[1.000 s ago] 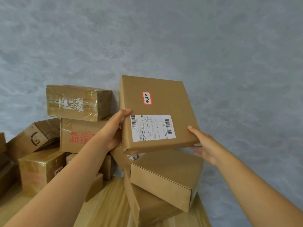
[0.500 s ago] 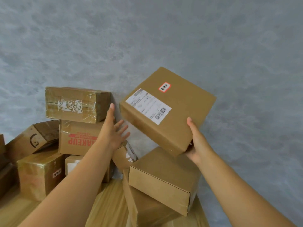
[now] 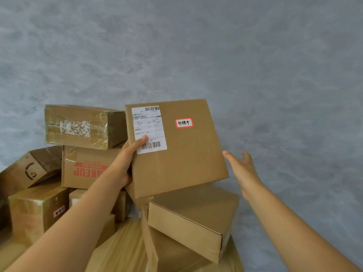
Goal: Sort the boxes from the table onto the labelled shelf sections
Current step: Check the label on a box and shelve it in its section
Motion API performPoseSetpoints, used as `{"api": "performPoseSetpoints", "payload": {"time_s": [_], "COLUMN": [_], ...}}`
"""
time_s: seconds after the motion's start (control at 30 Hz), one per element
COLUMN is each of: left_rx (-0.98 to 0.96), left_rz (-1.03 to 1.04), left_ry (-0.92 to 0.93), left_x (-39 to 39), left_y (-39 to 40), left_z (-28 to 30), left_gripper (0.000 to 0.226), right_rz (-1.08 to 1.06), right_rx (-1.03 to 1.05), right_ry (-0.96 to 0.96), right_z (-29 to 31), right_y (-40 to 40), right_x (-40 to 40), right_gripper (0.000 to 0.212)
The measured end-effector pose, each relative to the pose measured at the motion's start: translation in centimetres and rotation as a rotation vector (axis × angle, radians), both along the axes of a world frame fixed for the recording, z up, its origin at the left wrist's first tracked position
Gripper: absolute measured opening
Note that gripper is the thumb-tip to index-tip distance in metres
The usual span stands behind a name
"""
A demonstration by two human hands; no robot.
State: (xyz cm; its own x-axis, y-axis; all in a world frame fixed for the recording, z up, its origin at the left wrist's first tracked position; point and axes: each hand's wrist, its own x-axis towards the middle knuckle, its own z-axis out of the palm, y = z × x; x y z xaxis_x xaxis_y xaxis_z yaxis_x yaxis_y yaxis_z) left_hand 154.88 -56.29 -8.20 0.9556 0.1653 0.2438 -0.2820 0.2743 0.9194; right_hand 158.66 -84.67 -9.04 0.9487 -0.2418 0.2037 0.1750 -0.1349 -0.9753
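A: Where is the box?

B: The box (image 3: 176, 148) is held up in the air in front of the grey wall (image 3: 196, 46), its broad face toward the camera; a white shipping label (image 3: 149, 129) sits at its upper left; a small red-edged sticker (image 3: 183, 122) sits right of that.

A: Who has it?

B: The left hand (image 3: 125, 160) grips its left edge, thumb lying across the label; the right hand (image 3: 240, 165) is just beside the box's right edge, fingers spread and loose, holding nothing.

A: And around it?

B: Just below, a plain carton (image 3: 192, 216) lies tilted on another; to the left stands a pile; a taped box (image 3: 82, 126) on top, a red-lettered box (image 3: 86, 167) under it, a wrapped box (image 3: 37, 211) nearer left; all on a wooden table (image 3: 121, 250).
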Motion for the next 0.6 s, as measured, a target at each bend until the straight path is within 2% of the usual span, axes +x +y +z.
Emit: {"api": "performPoseSetpoints", "payload": {"time_s": [0.07, 0.17, 0.27, 0.43, 0.6], "left_rx": [0.019, 0.067, 0.074, 0.119, 0.140], "left_rz": [-0.034, -0.079, -0.106, -0.121, -0.124], "left_ry": [-0.010, -0.013, 0.007, 0.006, -0.002], "left_x": [-0.5, -0.9, -0.7, 0.2, 1.7], "left_y": [0.4, -0.2, -1.1, -1.8, -2.3], "left_z": [0.5, 0.9, 0.8, -0.2, -2.2], "left_gripper": [0.031, 0.026, 0.026, 0.035, 0.048], "right_rz": [0.112, 0.282, 0.358, 0.433, 0.271], "right_rx": [-0.093, -0.041, 0.098, 0.095, 0.075], "right_ry": [0.011, 0.089, 0.107, 0.122, 0.146], "right_z": [0.3, 0.3, 0.4, 0.1, -3.0], "right_y": [-1.3, -1.3, -0.9, -1.1, -0.3], "right_x": [0.4, 0.6, 0.5, 0.5, 1.9], "right_gripper": [0.077, 0.057, 0.062, 0.052, 0.068]}}
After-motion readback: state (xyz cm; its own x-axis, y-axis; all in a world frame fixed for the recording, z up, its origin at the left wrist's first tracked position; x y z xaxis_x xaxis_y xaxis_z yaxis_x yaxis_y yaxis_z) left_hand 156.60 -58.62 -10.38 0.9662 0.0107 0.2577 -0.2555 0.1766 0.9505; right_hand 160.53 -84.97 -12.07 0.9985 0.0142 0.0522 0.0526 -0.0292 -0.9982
